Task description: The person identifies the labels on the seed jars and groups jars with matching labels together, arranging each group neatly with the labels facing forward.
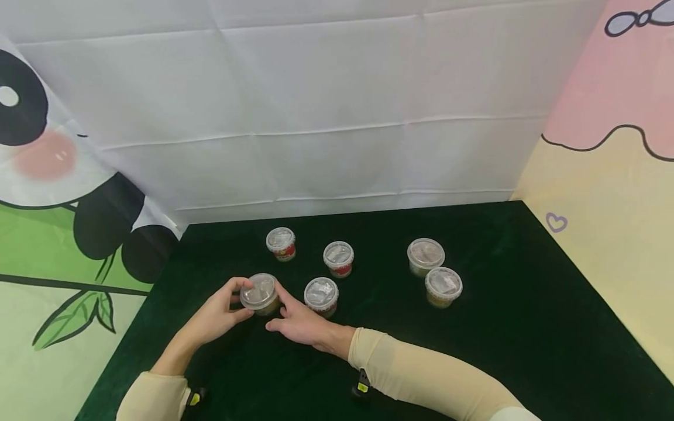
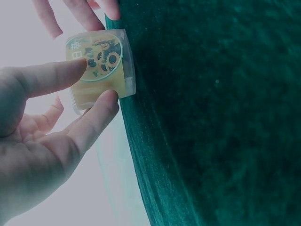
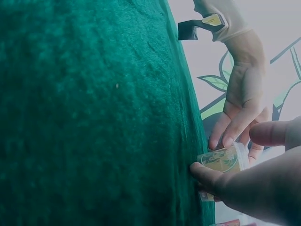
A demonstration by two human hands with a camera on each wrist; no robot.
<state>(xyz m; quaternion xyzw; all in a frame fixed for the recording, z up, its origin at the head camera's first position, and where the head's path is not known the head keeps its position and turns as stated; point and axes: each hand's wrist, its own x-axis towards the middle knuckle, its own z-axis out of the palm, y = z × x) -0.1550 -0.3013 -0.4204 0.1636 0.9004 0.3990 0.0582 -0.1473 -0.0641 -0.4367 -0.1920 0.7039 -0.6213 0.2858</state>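
A small clear plastic tub [image 1: 260, 292] with a translucent lid stands at the left front of the group. Yellowish contents and a round printed label show on the tub [image 2: 96, 70] in the left wrist view. My left hand [image 1: 216, 316] grips it from the left, fingers at the lid's rim and thumb low at the near side. From the right, my right hand [image 1: 302, 321] touches the tub with an extended index finger, its thumb standing apart. Just behind the right hand is another lidded tub [image 1: 321, 295], partly covered by it.
Two lidded tubs with red labels, a left one [image 1: 281, 242] and a right one [image 1: 339, 258], stand farther back. To the right, a tub [image 1: 425, 256] and a nearer tub [image 1: 443, 286] stand close together. Dark green cloth [image 1: 526, 327] covers the table; a white curtain [image 1: 337, 117] hangs behind.
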